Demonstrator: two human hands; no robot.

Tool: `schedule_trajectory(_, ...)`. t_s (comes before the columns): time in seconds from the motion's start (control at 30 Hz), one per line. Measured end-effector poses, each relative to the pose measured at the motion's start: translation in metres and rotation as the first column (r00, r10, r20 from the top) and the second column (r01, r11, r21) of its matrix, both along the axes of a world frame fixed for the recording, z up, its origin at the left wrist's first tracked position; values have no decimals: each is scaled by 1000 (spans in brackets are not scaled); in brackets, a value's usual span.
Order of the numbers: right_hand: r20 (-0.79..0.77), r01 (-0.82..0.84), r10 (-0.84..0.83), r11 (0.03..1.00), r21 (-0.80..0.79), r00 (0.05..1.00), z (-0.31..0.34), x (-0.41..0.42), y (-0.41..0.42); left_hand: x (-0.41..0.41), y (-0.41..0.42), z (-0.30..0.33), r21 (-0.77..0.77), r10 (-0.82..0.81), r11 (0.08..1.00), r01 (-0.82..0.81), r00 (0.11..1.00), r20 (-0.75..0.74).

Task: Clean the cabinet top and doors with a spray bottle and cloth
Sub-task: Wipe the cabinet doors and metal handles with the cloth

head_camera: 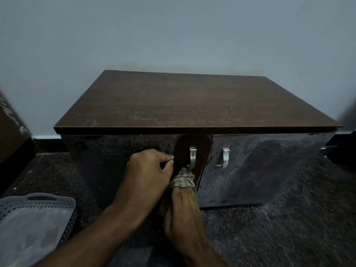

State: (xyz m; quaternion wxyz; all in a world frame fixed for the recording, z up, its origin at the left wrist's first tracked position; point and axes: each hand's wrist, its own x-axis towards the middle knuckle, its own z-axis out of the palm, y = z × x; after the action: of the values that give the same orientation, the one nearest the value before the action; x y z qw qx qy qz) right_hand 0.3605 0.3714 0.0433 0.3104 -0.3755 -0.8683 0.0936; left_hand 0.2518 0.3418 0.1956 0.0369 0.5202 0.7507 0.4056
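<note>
A low dark-brown cabinet stands against the wall, its top [192,101] dusty and streaked. Its left door [115,160] has a wiped brown oval around a metal handle [192,157]. The right door [269,166] has its own metal handle [224,158]. My right hand [183,211] holds a checked cloth [183,180] wrapped over its fingertips and presses it on the left door just below the handle. My left hand [148,174] rests against the left door beside the wiped patch, fingers curled with thumb and forefinger pinched together. No spray bottle is in view.
A grey perforated plastic basket [38,201] sits on the dark speckled floor [289,228] at the lower left. A brown object [11,128] stands at the left edge. Something dark [342,149] sits at the right of the cabinet by the wall.
</note>
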Motion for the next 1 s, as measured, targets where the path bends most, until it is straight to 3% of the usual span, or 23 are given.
schedule_trajectory(0.43, 51, 76, -78, 996, 44, 996, -17, -2, 8, 2, 3, -3, 4, -33, 999, 33, 999, -21)
schedule_trajectory(0.5, 2, 61, -61, 997, 49, 998, -17, 0, 7, 3, 4, -4, 0, -38, 999, 38, 999, -31)
schedule_trajectory(0.57, -198, 48, -41, 998, 34, 979, -10, -1, -2, 3, 4, -6, -5, -38, 999, 38, 999, -34)
schedule_trajectory(0.67, -652, 70, -179, 979, -190, 737, 23, -3, -12, 0, 7, -6, 4, -25, 1000, 25, 999, -20)
schedule_trajectory(0.73, -740, 41, -295, 939, -340, 604, 46, -2, -2, 0, 8, -7, 5, -16, 1000, 16, 1000, -4)
schedule_trajectory(0.8, -743, -42, -367, 883, -468, 560, 57, 1, 12, 1, 9, -7, 9, -23, 1000, 23, 1000, -5)
schedule_trajectory(0.9, -674, -75, -332, 863, -499, 660, 64, 9, 23, 5, 10, -7, 14, -58, 998, 58, 998, -12)
schedule_trajectory(1.0, -544, 49, -265, 924, -378, 796, 71, 14, 26, 11, 11, -9, 7, -110, 994, 110, 994, -16)
